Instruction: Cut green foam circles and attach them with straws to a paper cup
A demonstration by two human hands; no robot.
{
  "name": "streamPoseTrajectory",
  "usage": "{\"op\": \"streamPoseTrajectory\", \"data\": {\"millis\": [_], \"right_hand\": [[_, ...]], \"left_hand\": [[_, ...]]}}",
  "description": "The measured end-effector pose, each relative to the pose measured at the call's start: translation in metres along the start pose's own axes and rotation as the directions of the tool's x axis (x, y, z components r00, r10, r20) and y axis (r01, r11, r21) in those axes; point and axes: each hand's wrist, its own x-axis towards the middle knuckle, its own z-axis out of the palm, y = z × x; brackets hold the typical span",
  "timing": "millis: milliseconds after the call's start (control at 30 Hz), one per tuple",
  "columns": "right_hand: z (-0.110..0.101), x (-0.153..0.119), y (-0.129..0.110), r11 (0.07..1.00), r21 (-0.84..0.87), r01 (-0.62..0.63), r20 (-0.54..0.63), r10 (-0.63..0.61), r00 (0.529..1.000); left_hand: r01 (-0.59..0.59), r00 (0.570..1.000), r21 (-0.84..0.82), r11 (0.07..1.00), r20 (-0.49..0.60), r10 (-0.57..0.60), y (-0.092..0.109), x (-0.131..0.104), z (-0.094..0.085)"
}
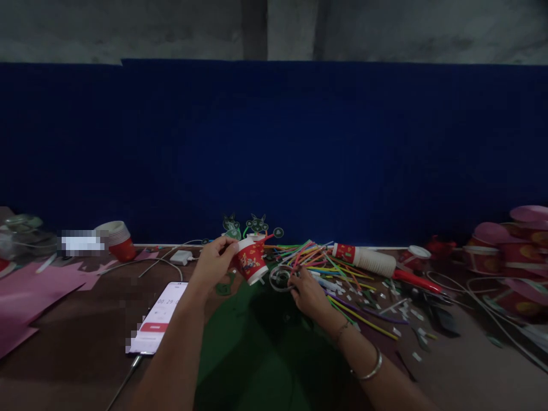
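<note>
A red paper cup (249, 261) with a printed pattern and white rim is tilted in my left hand (212, 264), rim toward the lower right. The thumb and fingers pinch its upper left side. A small pale strip sticks out near the rim. My right hand (311, 295) has its fingers closed on the right edge of a roll of clear tape (275, 281), close to the dark green mat (257, 348). Behind the cup stand animal-shaped cut-outs (258, 221) and another cup, partly hidden. Coloured straws (314, 254) lie just beyond my right hand.
A lit phone (159, 319) lies left on a cable, near a white charger (182, 258). Pink paper (43, 291) and stacked cups (117, 240) are further left. To the right are a nested cup stack (372, 261), a red-handled tool (417, 281), scraps and decorated cups (520, 260).
</note>
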Motion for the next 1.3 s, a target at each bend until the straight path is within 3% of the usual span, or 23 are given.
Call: {"op": "streamPoseTrajectory", "data": {"millis": [167,300,500,633,700,867,967,1033,1167,1300], "right_hand": [[-0.005,0.013,0.017,0.983,0.183,-0.025,-0.201,0.062,0.978],[-0.002,0.013,0.025,0.963,0.264,0.046,-0.301,0.037,0.953],[0.006,0.004,0.004,0.927,0.370,0.054,-0.166,0.009,0.986],[0.011,0.000,-0.010,0.897,0.413,0.161,-0.063,-0.148,0.987],[0.010,-0.003,-0.010,0.920,0.353,0.170,-0.036,-0.168,0.985],[0.002,-0.012,0.002,0.999,0.048,0.010,0.085,-0.014,0.996],[0.002,-0.017,0.007,0.999,-0.037,-0.036,0.145,0.041,0.989],[0.002,-0.018,0.009,0.995,-0.063,-0.073,0.118,0.080,0.990],[-0.001,-0.020,0.005,0.996,-0.065,-0.068,0.054,0.072,0.996],[-0.002,-0.023,-0.001,0.995,-0.089,0.036,0.076,-0.029,0.997]], "left_hand": [[-0.021,1.000,0.021,1.000,-0.010,0.021,0.001,-0.001,0.000],[-0.009,0.999,0.034,0.999,-0.032,0.010,0.004,-0.003,0.000],[0.000,1.000,-0.003,1.000,-0.014,0.000,0.005,-0.002,0.000],[-0.020,1.000,0.004,1.000,-0.002,0.020,0.005,-0.001,0.000],[-0.031,1.000,0.013,0.999,-0.003,0.031,0.004,-0.001,0.000],[-0.007,1.000,0.001,1.000,0.004,0.007,0.003,-0.001,0.001],[-0.012,1.000,-0.009,1.000,0.013,0.012,0.001,0.000,0.003],[-0.037,0.999,0.017,0.999,0.030,0.037,0.000,0.001,0.003],[-0.099,0.983,0.131,0.986,0.167,0.076,-0.005,0.001,0.006],[-0.192,0.907,0.271,0.943,0.416,0.065,-0.009,-0.003,0.011]]}}
